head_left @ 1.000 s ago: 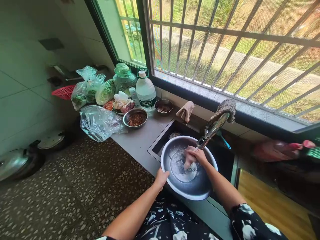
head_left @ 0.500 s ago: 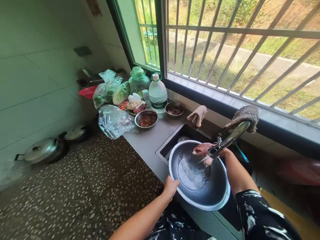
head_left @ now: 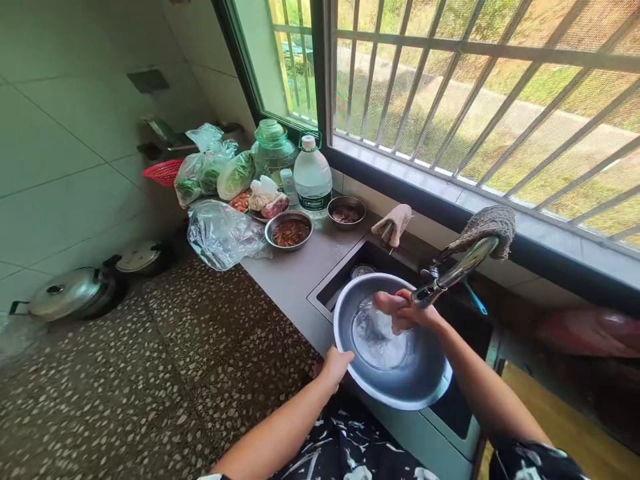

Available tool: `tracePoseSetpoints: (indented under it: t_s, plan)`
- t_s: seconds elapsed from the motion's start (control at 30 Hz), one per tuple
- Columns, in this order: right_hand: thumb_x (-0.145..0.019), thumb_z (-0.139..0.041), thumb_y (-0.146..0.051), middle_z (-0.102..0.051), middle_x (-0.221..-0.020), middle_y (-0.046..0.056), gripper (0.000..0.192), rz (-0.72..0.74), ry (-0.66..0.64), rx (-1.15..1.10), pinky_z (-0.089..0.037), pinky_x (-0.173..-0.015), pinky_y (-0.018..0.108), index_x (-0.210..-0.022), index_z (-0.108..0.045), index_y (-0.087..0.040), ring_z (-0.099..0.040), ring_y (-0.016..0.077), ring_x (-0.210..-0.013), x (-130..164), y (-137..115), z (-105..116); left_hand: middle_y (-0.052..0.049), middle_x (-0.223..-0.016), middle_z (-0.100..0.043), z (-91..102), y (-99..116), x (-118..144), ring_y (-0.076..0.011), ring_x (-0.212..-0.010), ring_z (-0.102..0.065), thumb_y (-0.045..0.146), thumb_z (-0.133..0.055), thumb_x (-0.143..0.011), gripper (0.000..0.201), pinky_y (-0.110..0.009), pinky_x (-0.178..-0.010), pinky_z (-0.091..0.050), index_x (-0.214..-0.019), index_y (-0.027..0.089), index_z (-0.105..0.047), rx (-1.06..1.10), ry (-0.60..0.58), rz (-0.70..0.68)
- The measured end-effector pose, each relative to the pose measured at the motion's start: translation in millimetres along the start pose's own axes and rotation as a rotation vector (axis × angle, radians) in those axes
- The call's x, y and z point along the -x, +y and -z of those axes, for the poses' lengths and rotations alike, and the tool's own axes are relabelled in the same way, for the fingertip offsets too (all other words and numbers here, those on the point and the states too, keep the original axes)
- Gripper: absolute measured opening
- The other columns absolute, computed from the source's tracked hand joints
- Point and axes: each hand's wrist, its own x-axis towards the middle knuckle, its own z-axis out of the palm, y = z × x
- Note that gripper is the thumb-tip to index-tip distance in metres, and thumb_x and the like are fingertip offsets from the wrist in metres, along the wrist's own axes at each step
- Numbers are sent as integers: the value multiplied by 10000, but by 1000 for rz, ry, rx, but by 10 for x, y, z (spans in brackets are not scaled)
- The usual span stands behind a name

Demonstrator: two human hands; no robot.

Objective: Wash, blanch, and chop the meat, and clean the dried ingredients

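My left hand (head_left: 337, 367) grips the near left rim of a grey basin (head_left: 400, 397), which is tilted over the sink (head_left: 325, 297). Inside the basin, my right hand (head_left: 417, 312) is closed around a piece of raw meat (head_left: 389, 303), its fingers partly hidden by the faucet. The curved metal faucet (head_left: 463, 263) points down right over that hand. Churning water (head_left: 383, 347) covers the basin's bottom.
On the counter stand a bowl of reddish-brown strips (head_left: 289, 232), a second metal bowl (head_left: 346, 215), a large water bottle (head_left: 313, 177), a clear plastic bag (head_left: 223, 233) and a bagged cabbage (head_left: 236, 175). A cloth (head_left: 395, 223) hangs behind the sink. Lidded pots (head_left: 67, 293) sit lower left.
My right hand has moved the meat left and slightly up, further over the basin's middle, covering the stream. My left hand keeps its hold on the rim. The view has shifted a little.
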Motion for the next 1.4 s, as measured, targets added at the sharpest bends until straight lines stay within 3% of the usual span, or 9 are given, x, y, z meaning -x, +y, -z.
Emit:
tracePoseSetpoints:
  t_s: [0.17, 0.33, 0.4, 0.5, 0.63, 0.77, 1.07, 1.27, 1.4]
  plan:
    - [-635, -591, -216, -605, -990, 65, 471, 231, -15, 226, -415, -818, 336, -1105, -571, -210, -544, 218, -905, 271, -130, -126, 40, -522, -529, -14, -46, -2, -149, -454, -517, 90, -520, -580, 450, -299, -477, -456, -1024, 165, -522, 162, -77, 185]
    - [-721, -543, -222, -612, -880, 55, 171, 359, 1, 280, -398, -862, 364, -832, -673, -232, -540, 210, -897, 435, -145, -153, 50, -518, -491, -43, -192, -47, -119, -426, -478, 61, -484, -537, 376, -267, -455, -437, -900, 150, -517, 304, -99, 179]
    - [-685, -606, -274, -598, -967, 63, 138, 320, 101, 177, -377, -910, 387, -794, -669, -217, -516, 235, -981, 472, -111, -166, 46, -513, -488, -39, -232, -54, -117, -426, -472, 62, -481, -528, 330, -259, -446, -427, -845, 146, -516, 315, -106, 181]
    - [-608, -681, -340, -551, -1141, 66, 309, 174, 190, -176, -386, -927, 393, -881, -636, -204, -489, 263, -1075, 520, -42, -233, 52, -482, -462, -26, -259, -46, -113, -414, -452, 59, -480, -525, 287, -246, -428, -405, -795, 149, -515, 322, -93, 167]
    - [-596, -684, -331, -629, -1011, 61, 480, -42, 150, -635, -466, -809, 383, -1034, -545, -195, -583, 258, -947, 566, 47, -374, 54, -469, -452, -14, -271, -16, -93, -419, -437, 46, -500, -522, 226, -207, -428, -369, -726, 142, -525, 353, -78, 135]
    - [-583, -691, -295, -637, -964, 50, 433, -80, 191, -765, -463, -807, 371, -971, -529, -189, -591, 243, -920, 565, 123, -478, 45, -493, -481, 5, -278, 11, -87, -447, -446, 37, -526, -519, 214, -204, -456, -377, -708, 133, -546, 373, -56, 133]
    - [-620, -668, -407, -618, -812, 26, 417, -72, 370, -301, -451, -699, 308, -933, -519, -175, -573, 184, -740, 557, -69, -503, 42, -480, -469, 35, -317, 54, -93, -447, -448, 44, -493, -507, 185, -215, -461, -388, -665, 136, -524, 394, -78, 126]
    - [-688, -582, -348, -565, -650, -13, 173, 105, 129, 111, -400, -591, 259, -758, -557, -192, -510, 140, -597, 647, -394, -354, 39, -475, -478, 12, -392, 34, -102, -439, -449, 49, -486, -499, 205, -223, -445, -385, -679, 135, -535, 419, -46, 129]
    - [-712, -550, -327, -585, -751, 24, 168, 262, 45, 180, -415, -632, 270, -811, -571, -193, -534, 171, -690, 712, -603, -265, 31, -500, -503, 65, -422, 21, -97, -467, -467, 28, -514, -487, 208, -221, -478, -397, -669, 124, -548, 476, 9, 90]
